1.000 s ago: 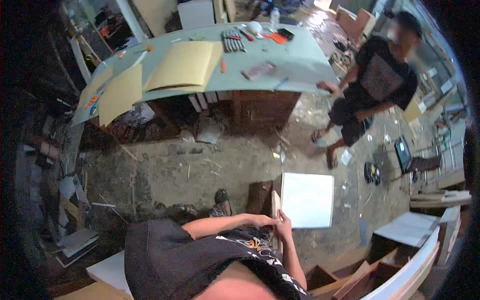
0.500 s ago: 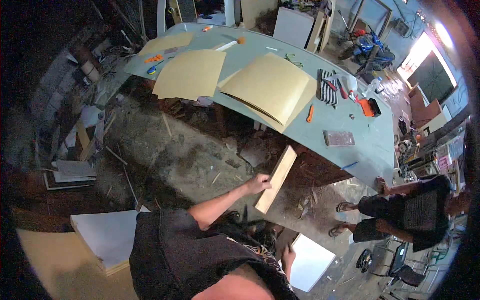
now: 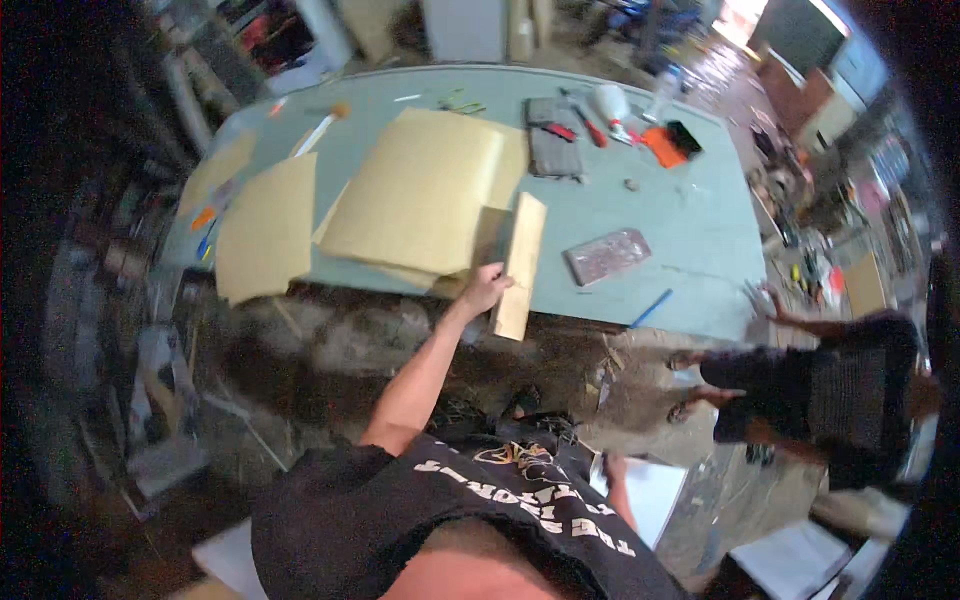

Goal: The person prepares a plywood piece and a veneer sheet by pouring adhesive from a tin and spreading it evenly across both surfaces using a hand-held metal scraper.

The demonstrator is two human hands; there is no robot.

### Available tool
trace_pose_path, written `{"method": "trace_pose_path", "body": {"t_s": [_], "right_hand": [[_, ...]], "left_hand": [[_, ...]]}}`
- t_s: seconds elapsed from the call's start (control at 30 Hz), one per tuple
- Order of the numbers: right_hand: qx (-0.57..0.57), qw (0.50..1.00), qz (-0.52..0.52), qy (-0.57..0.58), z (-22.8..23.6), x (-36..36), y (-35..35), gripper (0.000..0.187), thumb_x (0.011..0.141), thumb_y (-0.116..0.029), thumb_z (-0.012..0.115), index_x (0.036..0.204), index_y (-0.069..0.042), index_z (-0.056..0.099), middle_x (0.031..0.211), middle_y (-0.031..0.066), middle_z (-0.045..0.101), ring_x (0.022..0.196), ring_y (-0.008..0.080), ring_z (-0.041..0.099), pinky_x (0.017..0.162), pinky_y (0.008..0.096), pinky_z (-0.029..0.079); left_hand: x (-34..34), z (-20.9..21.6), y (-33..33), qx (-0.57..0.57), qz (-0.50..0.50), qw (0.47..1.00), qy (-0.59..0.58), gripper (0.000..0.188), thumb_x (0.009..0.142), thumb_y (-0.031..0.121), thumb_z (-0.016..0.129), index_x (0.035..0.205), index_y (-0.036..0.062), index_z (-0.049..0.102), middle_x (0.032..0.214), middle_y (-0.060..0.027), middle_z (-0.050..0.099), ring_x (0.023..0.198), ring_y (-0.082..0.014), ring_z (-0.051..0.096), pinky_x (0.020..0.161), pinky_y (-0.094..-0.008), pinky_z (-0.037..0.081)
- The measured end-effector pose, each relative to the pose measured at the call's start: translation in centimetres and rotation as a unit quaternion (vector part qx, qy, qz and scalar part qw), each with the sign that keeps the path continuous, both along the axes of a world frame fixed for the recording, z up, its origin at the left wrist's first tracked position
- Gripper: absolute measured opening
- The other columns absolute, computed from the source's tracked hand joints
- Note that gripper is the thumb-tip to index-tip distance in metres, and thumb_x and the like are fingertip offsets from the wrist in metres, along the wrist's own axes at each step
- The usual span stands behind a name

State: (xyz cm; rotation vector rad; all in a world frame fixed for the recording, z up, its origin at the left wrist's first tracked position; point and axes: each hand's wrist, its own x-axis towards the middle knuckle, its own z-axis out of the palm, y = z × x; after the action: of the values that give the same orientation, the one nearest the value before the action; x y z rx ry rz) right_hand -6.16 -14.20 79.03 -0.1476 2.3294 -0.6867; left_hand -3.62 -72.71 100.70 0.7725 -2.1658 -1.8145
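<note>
My left hand is closed around a narrow wooden board, gripping it near the middle of its left edge. The board is raised over the near edge of the green-topped table and overlaps the view of large tan sheets. Down at my right side, my right hand holds the upper edge of a white panel; its fingers are partly hidden. To the right of the board lie a flat brownish block and a blue pen-like stick.
Another tan sheet overhangs the table's left front edge. Toward the back right are a spray bottle, an orange-and-black box and hand tools. Another person stands at the right, one hand at the table corner. White panels lie lower right.
My left hand has carried the wooden board forward, over the table's edge. My view has turned and come closer to the table. The white panel stays in my right hand.
</note>
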Motion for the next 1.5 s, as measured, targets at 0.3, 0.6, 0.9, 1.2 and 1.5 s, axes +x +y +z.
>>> {"method": "trace_pose_path", "body": {"t_s": [0.3,0.6,0.9,1.2,1.5], "right_hand": [[-0.207,0.946,-0.118,0.222,14.2,-20.3,-19.8,0.039,0.095,-0.025,0.062,0.120,0.004,0.068,0.109,0.0199,0.073,0.097,0.0257,0.071,0.086,0.0364,0.053],[0.014,0.993,-0.076,0.089,1.5,3.0,-10.6,0.040,0.098,-0.032,0.052,0.123,-0.004,0.067,0.120,0.0180,0.068,0.111,0.0366,0.064,0.097,0.0494,0.050],[0.057,0.997,-0.016,-0.057,-6.0,7.1,-23.4,0.058,0.096,-0.034,0.056,0.144,-0.003,0.046,0.144,0.0240,0.045,0.134,0.0384,0.040,0.111,0.0460,0.031],[-0.144,0.938,-0.310,-0.054,-2.7,-2.1,-30.9,0.039,0.100,-0.026,0.062,0.133,-0.006,0.061,0.111,0.0150,0.071,0.085,0.0222,0.072,0.067,0.0344,0.059],[0.087,0.971,-0.217,-0.042,-3.3,5.7,-26.0,0.036,0.093,-0.030,0.065,0.118,-0.004,0.072,0.100,0.0178,0.075,0.091,0.0254,0.072,0.081,0.0396,0.055]], "left_hand": [[-0.8,-2.2,-7.6,-0.174,0.272,0.936,-0.140,0.030,0.091,0.010,0.065,0.118,-0.0036,0.066,0.111,-0.0161,0.069,0.099,-0.0226,0.065,0.092,-0.0354,0.052],[11.7,-4.2,-22.8,0.224,0.417,0.881,-0.019,0.066,0.094,0.036,0.066,0.147,0.0103,0.037,0.144,-0.0141,0.044,0.121,-0.0300,0.052,0.087,-0.0468,0.052],[15.5,-5.7,-28.1,0.201,0.523,0.828,-0.010,0.044,0.091,0.040,0.066,0.126,0.0161,0.057,0.122,-0.0044,0.059,0.114,-0.0244,0.052,0.080,-0.0393,0.049],[9.4,-5.0,-35.3,0.107,0.473,0.875,0.003,0.055,0.089,0.028,0.070,0.131,0.0022,0.046,0.109,-0.0157,0.060,0.093,-0.0271,0.063,0.068,-0.0396,0.054],[17.4,-6.2,-41.8,0.180,0.438,0.879,-0.059,0.042,0.095,0.026,0.062,0.129,0.0056,0.052,0.122,-0.0149,0.061,0.100,-0.0301,0.065,0.078,-0.0398,0.052]]}}
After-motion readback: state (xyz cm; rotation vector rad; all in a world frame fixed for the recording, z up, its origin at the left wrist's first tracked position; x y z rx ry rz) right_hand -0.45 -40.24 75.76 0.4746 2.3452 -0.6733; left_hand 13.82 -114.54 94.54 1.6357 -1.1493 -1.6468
